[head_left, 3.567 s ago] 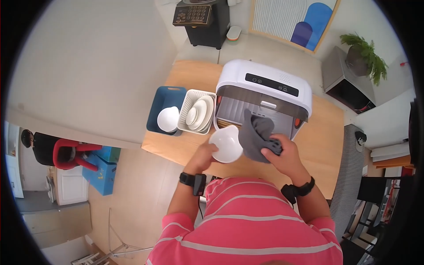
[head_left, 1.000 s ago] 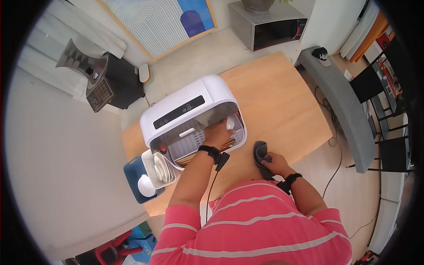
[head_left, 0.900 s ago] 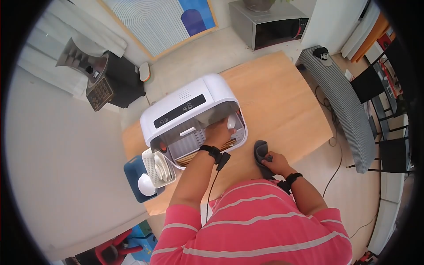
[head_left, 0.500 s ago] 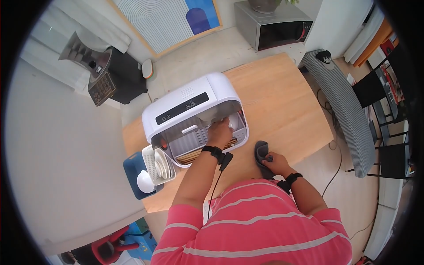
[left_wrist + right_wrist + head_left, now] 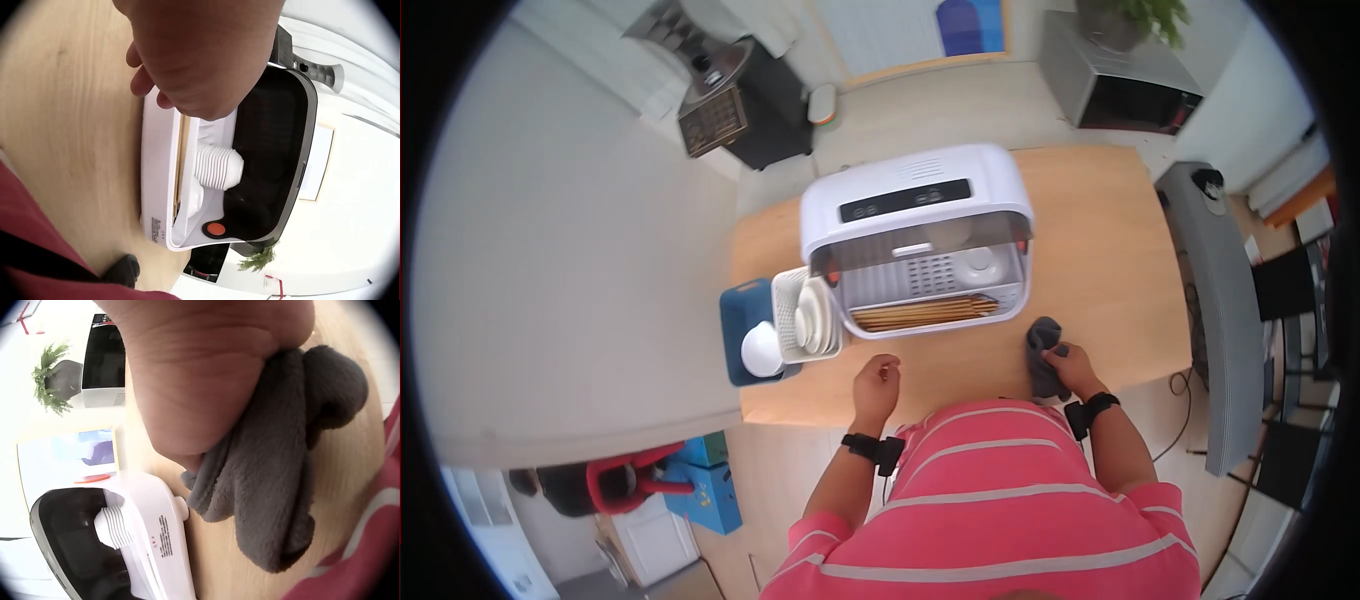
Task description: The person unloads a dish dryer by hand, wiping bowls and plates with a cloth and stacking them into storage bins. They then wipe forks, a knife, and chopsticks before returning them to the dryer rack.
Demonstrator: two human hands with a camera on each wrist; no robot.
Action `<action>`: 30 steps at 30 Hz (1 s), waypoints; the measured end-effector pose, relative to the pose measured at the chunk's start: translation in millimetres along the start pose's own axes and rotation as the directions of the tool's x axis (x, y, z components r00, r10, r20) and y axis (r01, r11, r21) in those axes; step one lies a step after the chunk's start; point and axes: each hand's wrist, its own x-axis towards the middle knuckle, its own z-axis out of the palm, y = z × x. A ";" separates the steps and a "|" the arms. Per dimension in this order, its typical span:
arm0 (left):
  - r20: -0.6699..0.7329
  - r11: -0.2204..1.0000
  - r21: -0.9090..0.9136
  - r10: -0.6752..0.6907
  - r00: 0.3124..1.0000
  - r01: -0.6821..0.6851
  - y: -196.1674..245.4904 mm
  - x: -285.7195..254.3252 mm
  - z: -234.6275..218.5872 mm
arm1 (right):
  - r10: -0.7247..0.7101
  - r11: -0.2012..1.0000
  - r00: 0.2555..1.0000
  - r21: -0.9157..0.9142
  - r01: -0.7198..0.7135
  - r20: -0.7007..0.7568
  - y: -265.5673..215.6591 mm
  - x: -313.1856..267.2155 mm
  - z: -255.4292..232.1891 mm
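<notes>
My left hand (image 5: 878,390) hovers in front of the white dish cabinet (image 5: 920,328), fingers loosely curled around nothing. At the table's front right, my right hand (image 5: 1080,370) grips a dark grey cloth (image 5: 269,462), which hangs in folds and partly rests on the tabletop. Inside the cabinet, under its raised smoky lid (image 5: 870,252), a white bowl (image 5: 980,266) sits at the right. Several chopsticks (image 5: 920,314) lie along the front tray. The left wrist view shows a stack of white bowls (image 5: 215,167) further in.
Left of the cabinet stands a white basket (image 5: 788,312) with upright plates (image 5: 815,315). Beside it, a blue bin (image 5: 735,350) holds a white bowl (image 5: 762,348). A microwave (image 5: 1130,100) and a black appliance (image 5: 765,110) stand behind the wooden table (image 5: 1100,230).
My left hand, which held a white bowl earlier, has come out of the cabinet towards my body without it. My right hand keeps the cloth. The head view has turned left.
</notes>
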 end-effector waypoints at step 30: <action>-0.665 0.719 0.542 0.049 0.745 0.436 -69.7 81.5 -201.1 | 0.170 0.897 0.960 0.368 -0.245 0.223 29.1 35.5 -10.9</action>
